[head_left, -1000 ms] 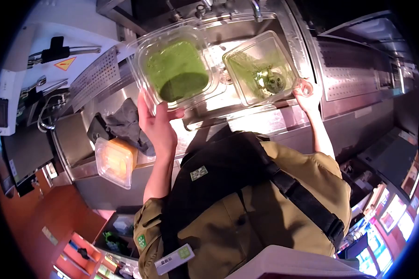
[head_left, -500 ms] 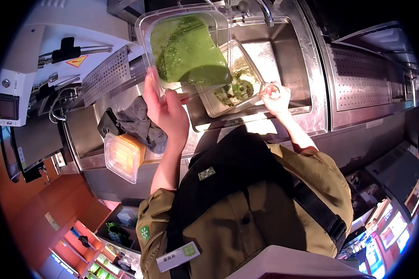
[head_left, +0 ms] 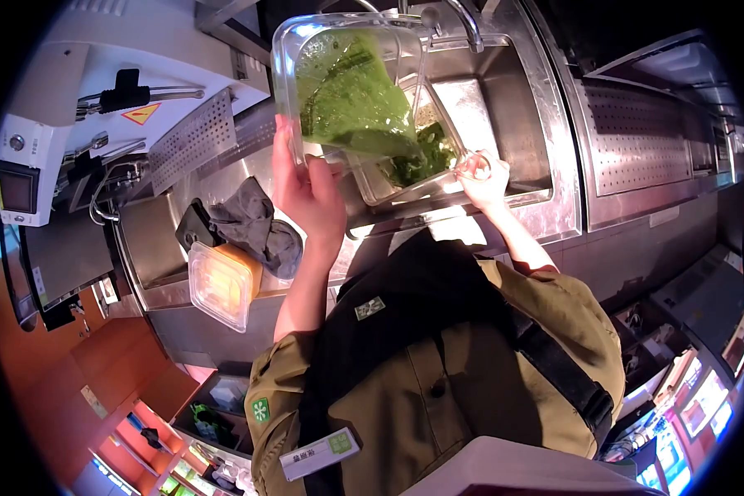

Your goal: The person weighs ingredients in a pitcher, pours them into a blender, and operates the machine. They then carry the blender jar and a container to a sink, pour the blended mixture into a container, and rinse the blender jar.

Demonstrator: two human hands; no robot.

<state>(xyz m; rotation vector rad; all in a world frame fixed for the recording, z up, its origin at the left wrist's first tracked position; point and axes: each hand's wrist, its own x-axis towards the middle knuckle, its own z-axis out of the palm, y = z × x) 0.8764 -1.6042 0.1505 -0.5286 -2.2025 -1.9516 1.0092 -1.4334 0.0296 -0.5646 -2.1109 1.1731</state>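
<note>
the left hand [head_left: 310, 194] grips a clear plastic tub [head_left: 351, 83] by its near wall, thumb and fingers clamped on the rim. it holds the tub steeply tilted above the steel sink [head_left: 525, 116]. the tub holds a thick, bright green puree that has slid toward its lowered corner. a thin green film streaks the wall above it, and light shines through the bare plastic at the top.

just under that corner sits a second clear tub [head_left: 438, 178], tilted inside the sink basin. darker green puree is pooled in its bottom. the right hand [head_left: 481, 178] pinches its near corner, fingers closed on the rim.

a curved tap [head_left: 469, 21] stands behind both tubs. on the counter to the left lie a grey cloth [head_left: 252, 225] and a lidded tub with orange contents [head_left: 221, 283].
</note>
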